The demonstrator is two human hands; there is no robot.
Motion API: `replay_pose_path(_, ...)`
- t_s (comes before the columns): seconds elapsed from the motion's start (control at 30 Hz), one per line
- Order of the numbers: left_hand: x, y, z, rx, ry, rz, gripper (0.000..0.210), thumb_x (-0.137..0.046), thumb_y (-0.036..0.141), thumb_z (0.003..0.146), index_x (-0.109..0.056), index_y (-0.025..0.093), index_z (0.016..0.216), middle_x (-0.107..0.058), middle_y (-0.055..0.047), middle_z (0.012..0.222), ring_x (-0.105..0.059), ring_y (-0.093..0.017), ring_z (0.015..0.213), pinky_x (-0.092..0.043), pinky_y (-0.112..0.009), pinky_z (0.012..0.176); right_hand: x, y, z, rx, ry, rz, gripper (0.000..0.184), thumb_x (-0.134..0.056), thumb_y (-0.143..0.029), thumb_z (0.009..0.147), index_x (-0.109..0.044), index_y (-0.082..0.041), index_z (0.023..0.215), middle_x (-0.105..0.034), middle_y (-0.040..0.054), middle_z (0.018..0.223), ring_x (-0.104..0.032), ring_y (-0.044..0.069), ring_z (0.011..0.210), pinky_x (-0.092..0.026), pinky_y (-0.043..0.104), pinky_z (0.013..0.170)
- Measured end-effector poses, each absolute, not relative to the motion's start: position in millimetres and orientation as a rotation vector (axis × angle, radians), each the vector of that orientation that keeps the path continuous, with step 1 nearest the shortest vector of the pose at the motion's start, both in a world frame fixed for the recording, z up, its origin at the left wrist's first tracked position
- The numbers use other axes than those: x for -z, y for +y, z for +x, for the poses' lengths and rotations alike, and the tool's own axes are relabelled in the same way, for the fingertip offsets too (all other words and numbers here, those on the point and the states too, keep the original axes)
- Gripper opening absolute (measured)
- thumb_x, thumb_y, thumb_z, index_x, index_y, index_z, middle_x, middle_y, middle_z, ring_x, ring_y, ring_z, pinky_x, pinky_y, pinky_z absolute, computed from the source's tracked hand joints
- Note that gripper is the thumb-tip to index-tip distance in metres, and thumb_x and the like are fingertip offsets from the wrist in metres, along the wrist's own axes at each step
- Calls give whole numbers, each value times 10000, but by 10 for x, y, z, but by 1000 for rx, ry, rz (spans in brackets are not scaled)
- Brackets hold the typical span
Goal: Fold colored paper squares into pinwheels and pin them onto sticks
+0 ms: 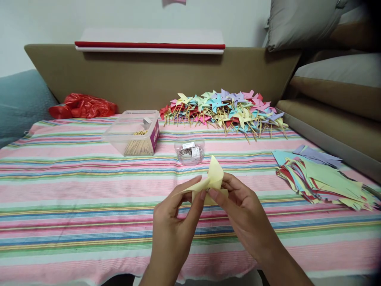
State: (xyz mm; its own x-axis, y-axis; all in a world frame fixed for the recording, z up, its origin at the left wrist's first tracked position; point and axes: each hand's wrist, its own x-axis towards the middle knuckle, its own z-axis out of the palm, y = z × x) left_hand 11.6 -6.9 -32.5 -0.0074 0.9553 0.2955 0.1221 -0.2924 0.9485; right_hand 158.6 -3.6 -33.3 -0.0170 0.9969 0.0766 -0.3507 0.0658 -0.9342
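Observation:
A pale yellow paper pinwheel [215, 174], without a stick in sight, is held up between both hands above the striped cloth. My left hand [177, 217] pinches its left side, thumb close to the centre. My right hand [241, 206] grips the right side, with the thumb against the middle, where a small dark metallic bit [207, 190] shows between the two thumbs. The fingers behind the paper are partly hidden. Just beyond the hands sits a small clear tub [189, 152] of little metal pieces with white labels.
A clear plastic box [126, 135] of thin wooden sticks stands back left, near a red plastic bag [86, 105]. Finished pinwheels [218, 104] on sticks are heaped at the back. Cut paper sheets [321, 178] are stacked at right. Cushions [336, 83] line the right edge.

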Motion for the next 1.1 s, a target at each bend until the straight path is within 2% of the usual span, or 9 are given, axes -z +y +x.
replay_pose_path(0.07, 343, -79, 119, -1403, 1162, 1463, 314, -710, 284, 909, -718, 319, 1221, -764, -31, 1189, -733, -194, 946, -613, -268, 748, 338, -33, 1587, -1320, -1003, -886, 274, -760, -342, 868, -726, -278, 1133, -762, 32, 1090, -700, 203, 1035, -568, 319, 924)
replay_pose_path(0.2, 329, -85, 115, -1387, 1173, 1513, 185, -667, 284, 940, -747, 295, 1106, -728, -30, 1272, -729, -174, 945, -602, -226, 696, 353, -34, 1591, -1322, -998, -889, 259, -758, -345, 875, -736, -277, 1124, -760, 33, 1082, -700, 196, 1017, -568, 299, 893)
replay_pose_path(0.33, 289, -83, 113, -1388, 1197, 1638, 206, -681, 269, 927, -725, 279, 1129, -769, -26, 1100, -720, -183, 949, -578, -202, 624, 383, -37, 1597, -1290, -1015, -910, 240, -754, -353, 878, -741, -269, 1102, -759, 38, 1053, -698, 214, 1014, -565, 322, 895)
replay_pose_path(0.5, 260, -82, 100, -1394, 1296, 1815, 61, -673, 218, 916, -712, 246, 954, -747, 4, 816, -687, -145, 683, -457, -172, 429, 392, -41, 1626, -1155, -1103, -954, 139, -753, -321, 882, -755, -276, 1014, -732, 12, 942, -677, 191, 917, -551, 311, 847)
replay_pose_path(0.57, 253, -71, 74, -1410, 1271, 1927, 103, -659, 171, 914, -701, 248, 969, -753, 4, 813, -699, -151, 689, -494, -192, 486, 378, -43, 1661, -1077, -1185, -966, 87, -751, -295, 886, -750, -284, 972, -705, 1, 920, -659, 180, 900, -535, 309, 838)
replay_pose_path(0.67, 252, -42, 6, -1438, 1119, 2151, 204, -628, 89, 912, -679, 242, 1036, -777, -26, 944, -731, -186, 865, -570, -265, 710, 351, -41, 1737, -925, -1356, -927, 92, -727, -236, 903, -743, -306, 961, -682, -1, 934, -649, 180, 925, -524, 312, 822)
replay_pose_path(0.77, 264, -17, -77, -1465, 955, 2372, 307, -620, 18, 884, -651, 236, 1099, -774, -55, 1050, -717, -221, 1001, -550, -348, 865, 325, -34, 1811, -739, -1529, -880, 154, -701, -176, 912, -742, -308, 979, -697, 15, 960, -654, 199, 962, -522, 345, 832)
replay_pose_path(0.9, 279, -5, -147, -1442, 860, 2552, 363, -664, 20, 856, -634, 213, 1162, -762, -91, 1130, -699, -253, 1064, -513, -411, 926, 299, -33, 1870, -546, -1674, -861, 189, -702, -131, 899, -737, -299, 978, -718, 15, 963, -652, 209, 971, -513, 381, 855)
replay_pose_path(1.1, 251, 7, -153, -1393, 820, 2598, 336, -625, -9, 868, -633, 174, 1149, -765, -109, 1116, -695, -238, 1057, -487, -405, 938, 288, -38, 1898, -469, -1765, -861, 207, -680, -114, 912, -719, -297, 999, -723, 15, 980, -644, 208, 978, -515, 395, 861)
